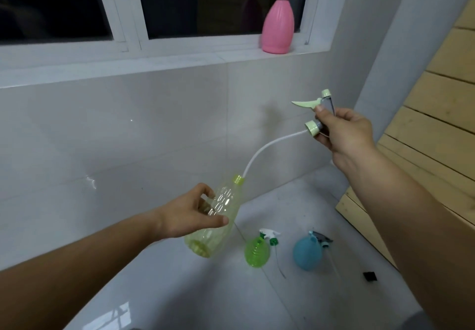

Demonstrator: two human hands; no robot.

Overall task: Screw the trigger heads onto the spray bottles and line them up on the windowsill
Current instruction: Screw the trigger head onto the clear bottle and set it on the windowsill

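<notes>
My left hand point(191, 214) grips a clear yellow-green spray bottle point(218, 216), tilted with its neck up to the right. My right hand point(344, 134) holds a pale green trigger head point(314, 116) up and to the right of the bottle. Its white dip tube point(264, 149) curves down, its end in the bottle's neck. A pink bottle point(278, 27) with a dark trigger head stands on the white windowsill point(128, 65) at its right end. On the floor lie a round green bottle point(257, 252) with a loose white-and-green trigger head point(270, 236), and a round blue bottle point(308, 254) with a grey-blue head.
A grey tiled wall point(141, 137) runs under the windowsill. A pale wooden slatted structure point(421, 124) rises on the right. A small black object point(369, 276) lies on the tiled floor near my right forearm.
</notes>
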